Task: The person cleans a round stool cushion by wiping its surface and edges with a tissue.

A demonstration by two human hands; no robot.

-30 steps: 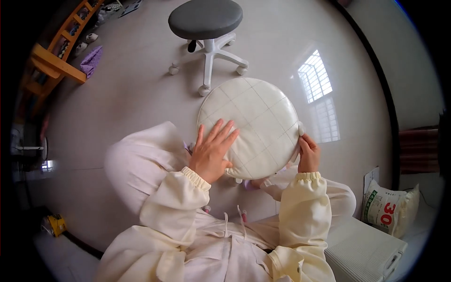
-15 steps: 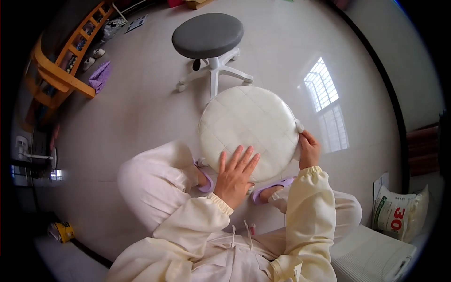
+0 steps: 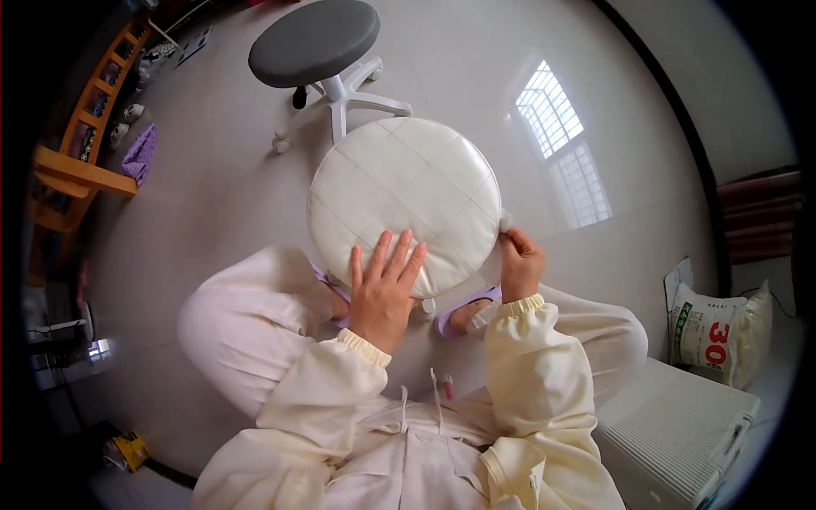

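Note:
A round white stool seat point(image 3: 408, 191) with a stitched diamond pattern stands between my legs, with part of a caster showing below its near edge. My left hand point(image 3: 385, 293) lies on the near part of the seat, its fingers spread over the cushion. At the seat's right edge, my right hand point(image 3: 520, 262) has its fingers pinched together beside a small white piece point(image 3: 506, 221). What those fingers grip is too small to make out.
Beyond the white seat is a grey stool point(image 3: 314, 41) on a white wheeled base. A wooden frame point(image 3: 89, 174) and purple cloth point(image 3: 139, 155) are at left. On the right are a printed bag point(image 3: 704, 330) and a ribbed white box point(image 3: 671, 433).
The view has shifted, and both stools appear further left. My left hand has moved from the seat's left side to its near middle, while my right hand stays at the right edge.

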